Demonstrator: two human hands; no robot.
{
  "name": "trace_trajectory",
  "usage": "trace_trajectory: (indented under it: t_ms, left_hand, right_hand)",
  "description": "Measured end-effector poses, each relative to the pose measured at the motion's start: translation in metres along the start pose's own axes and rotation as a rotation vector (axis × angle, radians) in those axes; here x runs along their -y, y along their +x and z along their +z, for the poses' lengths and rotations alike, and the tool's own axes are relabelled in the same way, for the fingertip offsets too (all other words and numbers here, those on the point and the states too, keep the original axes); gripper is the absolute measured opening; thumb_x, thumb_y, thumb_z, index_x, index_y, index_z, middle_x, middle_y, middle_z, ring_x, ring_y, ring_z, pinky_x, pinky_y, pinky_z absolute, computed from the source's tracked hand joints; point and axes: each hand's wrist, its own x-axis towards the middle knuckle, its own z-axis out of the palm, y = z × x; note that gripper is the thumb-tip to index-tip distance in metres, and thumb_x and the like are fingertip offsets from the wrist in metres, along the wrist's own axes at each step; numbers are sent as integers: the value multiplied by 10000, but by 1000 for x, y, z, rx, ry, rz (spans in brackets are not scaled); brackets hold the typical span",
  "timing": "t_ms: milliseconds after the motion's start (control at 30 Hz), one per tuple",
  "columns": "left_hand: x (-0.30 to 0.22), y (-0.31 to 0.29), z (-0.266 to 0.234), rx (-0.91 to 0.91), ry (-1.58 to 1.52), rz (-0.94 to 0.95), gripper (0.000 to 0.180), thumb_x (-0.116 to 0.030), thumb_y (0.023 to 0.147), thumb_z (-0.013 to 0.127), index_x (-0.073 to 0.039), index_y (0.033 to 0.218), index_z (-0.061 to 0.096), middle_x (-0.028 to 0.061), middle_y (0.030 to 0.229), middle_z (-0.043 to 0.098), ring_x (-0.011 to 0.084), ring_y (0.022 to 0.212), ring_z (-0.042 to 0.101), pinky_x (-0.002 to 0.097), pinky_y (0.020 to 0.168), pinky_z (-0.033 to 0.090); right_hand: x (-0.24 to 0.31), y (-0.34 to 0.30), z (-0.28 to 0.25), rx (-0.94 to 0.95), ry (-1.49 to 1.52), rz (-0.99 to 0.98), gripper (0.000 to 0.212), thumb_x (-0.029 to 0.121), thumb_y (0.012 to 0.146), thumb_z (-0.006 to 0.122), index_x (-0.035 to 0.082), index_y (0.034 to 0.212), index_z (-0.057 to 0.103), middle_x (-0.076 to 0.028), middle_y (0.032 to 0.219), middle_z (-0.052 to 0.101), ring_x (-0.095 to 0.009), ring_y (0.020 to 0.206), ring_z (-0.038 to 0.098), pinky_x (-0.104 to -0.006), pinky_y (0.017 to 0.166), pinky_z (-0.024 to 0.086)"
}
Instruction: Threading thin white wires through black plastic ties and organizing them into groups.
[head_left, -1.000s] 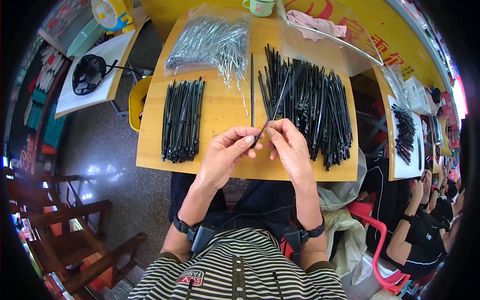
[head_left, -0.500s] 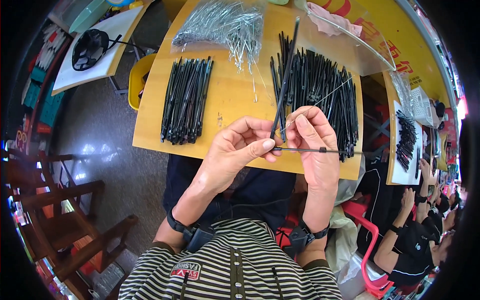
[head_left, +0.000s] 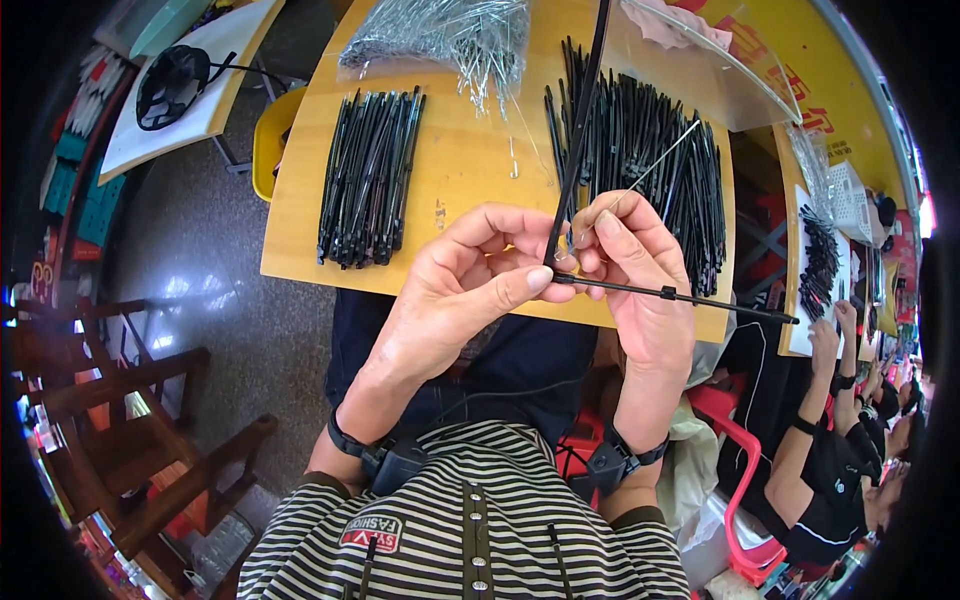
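Observation:
My left hand (head_left: 455, 290) pinches a hinged pair of thin black rods (head_left: 583, 125) between thumb and fingers, near their joint. One rod points up and away; the other reaches right across my right palm and carries a small black collar. My right hand (head_left: 645, 275) grips a thin metal wire (head_left: 665, 155) between thumb and forefinger. Its lower end is at the joint of the rods; whether it is hooked in there I cannot tell. Beyond my hands lie a dense pile of black rods (head_left: 655, 140) and, to the left, a neat bundle of black rods (head_left: 370, 180).
At the far side of the wooden table (head_left: 295, 225) lies a clear plastic bag (head_left: 430, 40) of metal wires. A loose wire (head_left: 513, 160) lies below it. A clear plastic sheet (head_left: 700, 75) stands at the far right. Co-workers sit on the right beside a red chair (head_left: 735, 440).
The rod reaching right has tilted down at its far end. My right hand has moved slightly right and up with the wire, while the left still pinches the joint.

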Motion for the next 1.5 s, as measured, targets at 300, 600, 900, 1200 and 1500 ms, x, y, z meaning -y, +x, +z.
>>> trace_trajectory:
  t_ms: [300,600,900,1200,1500]
  left_hand:
    - [3,2,-3,26,-21,27,318,60,815,546,9,1123,486,75,966,539,191,960,586,322,829,527]
    - [2,4,-1,26,-22,14,288,72,811,547,3,1086,495,69,955,531,197,967,583,325,824,531]
    - [4,5,-1,10,-59,16,282,90,809,538,3,1074,494,64,945,521,213,975,582,339,819,536]
    - [4,5,-2,7,-52,2,264,86,812,537,1,1057,489,89,973,537,215,969,584,341,813,536]
    - [4,6,-1,16,-71,-12,251,79,809,543,-2,1042,491,82,939,538,209,937,592,330,793,541]
  right_hand:
    - [-2,2,0,23,38,34,114,168,887,540,55,898,541,-12,795,576,-43,655,508,-176,521,405]
    - [-6,5,-2,3,80,39,109,162,891,537,54,891,549,-6,782,575,-30,624,492,-162,497,384]
    - [-6,6,-2,13,59,37,108,162,892,536,56,878,545,-3,780,572,-17,609,480,-149,462,368]
    - [-7,7,-2,9,84,58,111,162,888,541,54,861,544,-6,777,573,-13,595,475,-140,445,362]
    - [-8,9,-7,8,181,173,91,151,877,554,67,845,535,-23,766,589,-18,575,468,-143,451,367]
